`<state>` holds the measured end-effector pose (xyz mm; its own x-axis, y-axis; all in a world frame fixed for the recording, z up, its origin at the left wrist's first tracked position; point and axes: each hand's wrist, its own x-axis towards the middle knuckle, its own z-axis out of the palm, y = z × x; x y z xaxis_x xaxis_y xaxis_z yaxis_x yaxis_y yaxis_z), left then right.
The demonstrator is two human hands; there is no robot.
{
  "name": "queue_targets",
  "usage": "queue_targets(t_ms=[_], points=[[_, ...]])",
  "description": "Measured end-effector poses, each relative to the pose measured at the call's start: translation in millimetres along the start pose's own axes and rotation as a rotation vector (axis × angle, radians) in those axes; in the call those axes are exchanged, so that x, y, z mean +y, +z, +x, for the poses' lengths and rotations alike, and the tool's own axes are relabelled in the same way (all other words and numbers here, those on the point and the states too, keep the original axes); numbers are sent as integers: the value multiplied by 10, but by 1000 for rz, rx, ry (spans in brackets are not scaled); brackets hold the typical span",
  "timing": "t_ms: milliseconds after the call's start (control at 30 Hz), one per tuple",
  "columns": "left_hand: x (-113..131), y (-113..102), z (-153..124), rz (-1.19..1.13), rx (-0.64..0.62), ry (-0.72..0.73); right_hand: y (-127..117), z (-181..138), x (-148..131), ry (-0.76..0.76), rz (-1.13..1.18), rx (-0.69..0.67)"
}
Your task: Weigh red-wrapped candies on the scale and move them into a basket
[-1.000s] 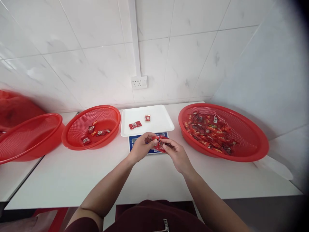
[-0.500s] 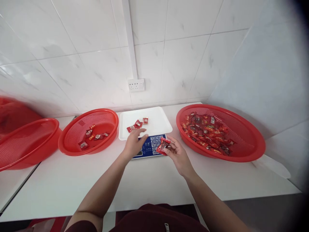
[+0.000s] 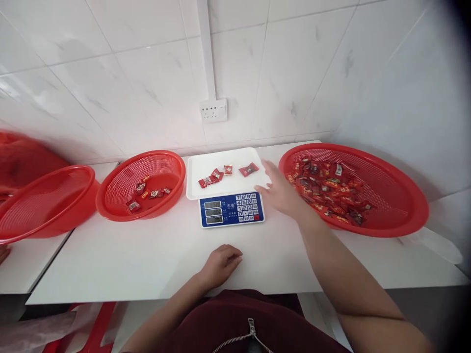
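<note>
My right hand [image 3: 278, 191] is open, fingers spread, at the right edge of the white tray [image 3: 195, 169] of a weighing scale [image 3: 232, 210]. Nothing shows in it. On the tray's right side lies a red wrapped snack packet [image 3: 249, 169], apart from a few smaller red packets [image 3: 211, 179] and a red and cream one [image 3: 228, 169]. My left hand [image 3: 221, 264] rests on the table below the scale, its fingers curled together and nothing visible in them. Beside my right hand stands a red basket [image 3: 412, 208] heaped with red packets [image 3: 327, 189].
Left of the scale is a red mesh basket [image 3: 147, 158] holding several packets [image 3: 154, 194]. Another red basket [image 3: 47, 201] stands at the far left, near part of another person's hand [image 3: 3, 254]. A wall socket [image 3: 213, 111] sits behind the white table [image 3: 147, 264].
My right hand has let go of the red packet, which now lies on the tray. My left hand has drawn back from the tray to the table's front and curled up.
</note>
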<state>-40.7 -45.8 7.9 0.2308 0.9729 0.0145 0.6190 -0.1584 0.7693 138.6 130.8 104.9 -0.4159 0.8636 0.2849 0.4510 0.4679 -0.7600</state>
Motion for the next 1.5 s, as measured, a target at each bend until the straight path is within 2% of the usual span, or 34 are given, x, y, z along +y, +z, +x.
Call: queue_targets(t_ms=[67, 167, 200, 300, 400, 500, 567, 667, 733, 800, 933, 1033, 1300, 1500], points=[[-35, -7, -38, -85, 38, -61, -261, -26, 78, 53, -148, 18], [-61, -1, -35, -117, 35, -52, -699, -26, 270, 199, -392, 21], [-66, 5, -24, -109, 31, -35, -832, -20, 347, 246, -466, -19], [-86, 27, 16, -67, 31, 11, -1151, -13, 581, 356, -625, -253], [-130, 45, 43, -42, 54, 30, -1313, -27, 763, 395, -635, -414], [-174, 55, 57, -34, 62, 39, -1266, -47, 847, 404, -581, -616], [-186, 62, 59, -28, 55, 44, -1128, -61, 858, 407, -595, -682], [-181, 71, 57, -21, 51, 36, -905, -79, 862, 430, -731, -584], [-174, 74, 52, -20, 55, 25, -855, -72, 887, 429, -787, -508], [-171, 73, 47, -21, 61, 17, -921, -42, 935, 426, -816, -455], [-179, 75, 46, -21, 65, 19, -1224, 58, 1045, 478, -875, -352], [-185, 86, 55, -15, 75, 13, -1338, 131, 1085, 477, -879, -318], [-175, 80, 73, -4, 102, 28, -1187, 274, 1065, 397, -765, -463], [-167, 68, 71, -3, 97, 14, -1405, 187, 1121, 483, -740, -480]])
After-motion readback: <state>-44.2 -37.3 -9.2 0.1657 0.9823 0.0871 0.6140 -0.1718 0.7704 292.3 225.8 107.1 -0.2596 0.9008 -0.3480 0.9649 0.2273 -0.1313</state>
